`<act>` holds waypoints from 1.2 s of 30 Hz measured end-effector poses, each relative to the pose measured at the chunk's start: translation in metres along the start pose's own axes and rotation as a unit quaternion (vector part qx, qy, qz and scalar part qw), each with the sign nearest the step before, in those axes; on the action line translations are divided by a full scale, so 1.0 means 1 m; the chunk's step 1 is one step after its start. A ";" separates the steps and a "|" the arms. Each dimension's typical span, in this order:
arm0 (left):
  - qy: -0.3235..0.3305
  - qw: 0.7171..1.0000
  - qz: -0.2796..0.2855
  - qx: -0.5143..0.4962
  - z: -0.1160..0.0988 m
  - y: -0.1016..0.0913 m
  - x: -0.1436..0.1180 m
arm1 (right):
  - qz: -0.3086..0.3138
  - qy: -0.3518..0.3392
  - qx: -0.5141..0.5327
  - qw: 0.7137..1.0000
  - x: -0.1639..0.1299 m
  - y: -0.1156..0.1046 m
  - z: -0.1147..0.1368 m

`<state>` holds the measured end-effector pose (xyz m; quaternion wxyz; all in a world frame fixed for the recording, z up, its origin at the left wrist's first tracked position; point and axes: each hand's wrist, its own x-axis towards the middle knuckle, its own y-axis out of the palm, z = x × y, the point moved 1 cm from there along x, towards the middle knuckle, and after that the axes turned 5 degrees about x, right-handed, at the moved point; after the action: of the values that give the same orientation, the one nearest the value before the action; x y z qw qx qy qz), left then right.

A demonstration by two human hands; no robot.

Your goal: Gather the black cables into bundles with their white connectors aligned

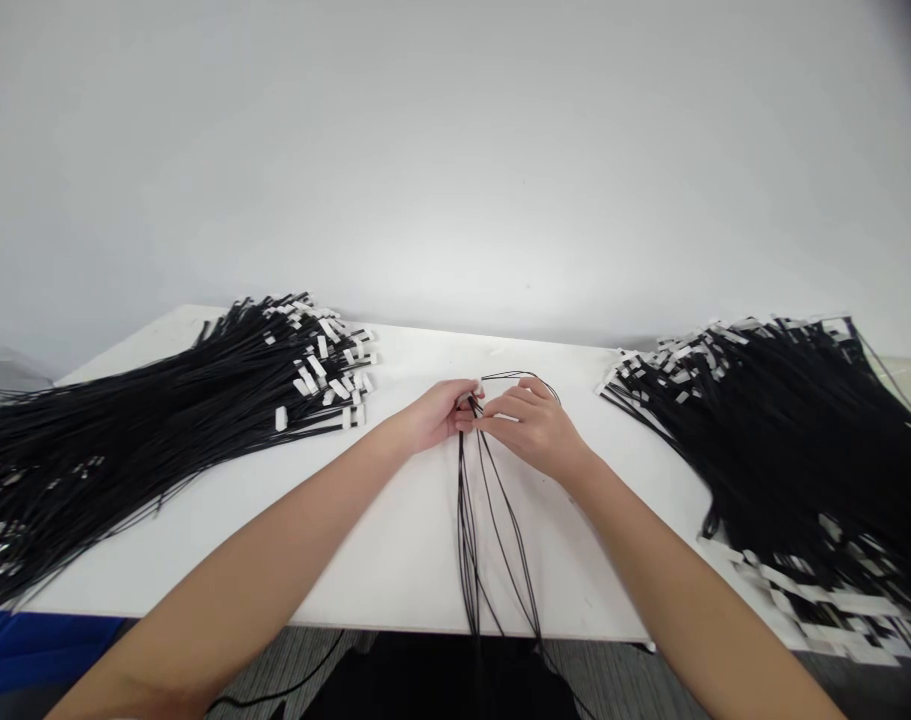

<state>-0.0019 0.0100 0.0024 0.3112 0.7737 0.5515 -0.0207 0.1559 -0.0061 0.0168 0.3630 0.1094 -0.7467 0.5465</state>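
Note:
My left hand (pixel 434 414) and my right hand (pixel 534 424) meet at the middle of a white table (pixel 395 530). Both pinch a small bunch of thin black cables (pixel 476 520) near their white-tagged ends. The cables run from my fingers toward me and hang over the table's front edge. A loop of black cable (pixel 516 378) arcs just beyond my right hand. My fingertips hide the cable ends.
A large heap of black cables with white tags (pixel 162 420) lies on the left of the table. Another such heap (pixel 792 440) covers the right side and spills over the edge. A plain white wall stands behind the table. Grey floor shows below the front edge.

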 end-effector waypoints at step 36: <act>0.023 0.999 -0.009 0.044 -0.002 0.004 -0.005 | -0.537 0.550 0.507 0.390 -0.015 -0.033 -0.067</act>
<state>-0.0009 0.0058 0.0077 0.2637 0.7821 0.5638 -0.0298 0.2133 0.0375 0.0409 0.7904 0.3268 0.2444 0.4569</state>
